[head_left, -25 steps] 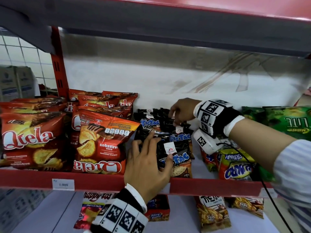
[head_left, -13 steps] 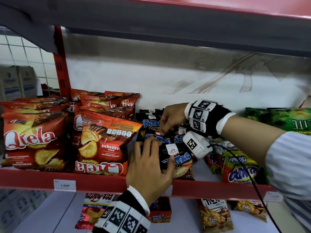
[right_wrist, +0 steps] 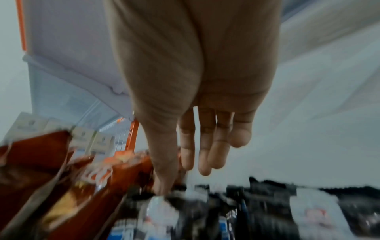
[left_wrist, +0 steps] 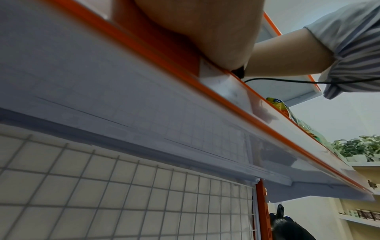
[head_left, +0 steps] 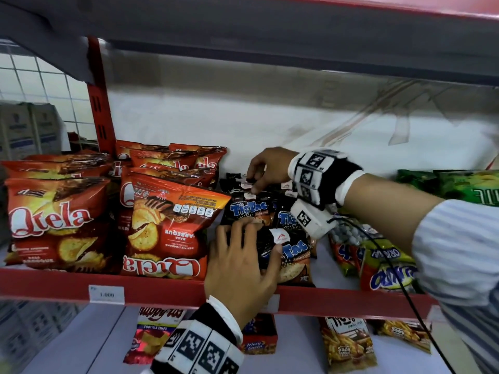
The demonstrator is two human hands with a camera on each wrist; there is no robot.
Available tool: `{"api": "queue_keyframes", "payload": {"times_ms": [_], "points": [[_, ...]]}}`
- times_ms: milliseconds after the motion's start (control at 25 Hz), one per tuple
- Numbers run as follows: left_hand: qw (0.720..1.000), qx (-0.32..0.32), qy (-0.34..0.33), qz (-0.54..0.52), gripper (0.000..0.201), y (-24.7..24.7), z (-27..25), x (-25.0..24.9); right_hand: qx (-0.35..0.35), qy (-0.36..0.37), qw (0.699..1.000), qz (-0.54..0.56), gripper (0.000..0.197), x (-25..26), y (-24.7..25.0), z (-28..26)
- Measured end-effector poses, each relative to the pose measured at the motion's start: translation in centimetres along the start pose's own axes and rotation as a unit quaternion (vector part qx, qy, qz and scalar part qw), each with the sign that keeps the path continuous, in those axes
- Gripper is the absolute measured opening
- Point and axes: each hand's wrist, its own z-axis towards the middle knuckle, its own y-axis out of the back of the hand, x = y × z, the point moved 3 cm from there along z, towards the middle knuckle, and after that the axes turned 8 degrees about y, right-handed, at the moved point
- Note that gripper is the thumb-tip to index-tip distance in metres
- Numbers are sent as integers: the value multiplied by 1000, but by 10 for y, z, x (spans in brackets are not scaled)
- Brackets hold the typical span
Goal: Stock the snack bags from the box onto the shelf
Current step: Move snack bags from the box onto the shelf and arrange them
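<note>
Black Tic Tac snack bags (head_left: 249,209) stand in rows in the middle of the red-edged shelf (head_left: 162,290). My left hand (head_left: 243,257) lies over the front Tic Tac bag (head_left: 294,255), fingers fairly straight and thumb pressed on its face. The left wrist view shows only the palm (left_wrist: 195,32) against the shelf edge (left_wrist: 257,123). My right hand (head_left: 263,171) reaches to the back row, fingers hanging down. In the blurred right wrist view the right hand (right_wrist: 191,146) has its thumb tip touching a bag top (right_wrist: 162,203), the other fingers loose above it. No box is in view.
Red Qtela bags (head_left: 56,220) fill the shelf's left, one upside down (head_left: 167,238) beside the Tic Tac rows. Green bags (head_left: 464,184) and yellow-red bags (head_left: 386,268) sit right. More snacks (head_left: 348,344) lie on the lower shelf. Another shelf hangs close overhead.
My right hand has moved left and further back along the Tic Tac rows. The left hand has stayed on the front bag.
</note>
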Motion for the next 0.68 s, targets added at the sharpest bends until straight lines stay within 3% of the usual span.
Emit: {"api": "queue_keyframes", "payload": {"times_ms": [80, 120, 200, 280, 360, 440, 560, 680], "points": [[1000, 7, 7, -2, 48, 2, 0, -1, 35, -7, 998, 49, 25, -1, 18, -18], [1000, 9, 8, -6, 48, 3, 0, -1, 86, -8, 993, 83, 28, -1, 21, -30], [999, 9, 5, -37, 46, 5, -1, -2, 208, -13, 973, 99, 44, 4, 12, -58], [996, 9, 3, -94, 48, 8, -2, -2, 258, 0, 965, 46, 61, 10, -8, -82], [991, 14, 12, -132, 55, 10, -2, 1, 230, 41, 972, -19, 62, 16, -23, -91], [990, 40, 30, -133, 58, 9, -2, 2, 199, 65, 977, -46, 48, 16, -18, -92], [990, 74, 52, -110, 61, 4, 2, 3, 166, 28, 983, -75, 20, 4, 6, -90], [992, 104, 51, -52, 70, 1, 7, 3, 159, -17, 980, -120, 23, -11, 9, -87]]}}
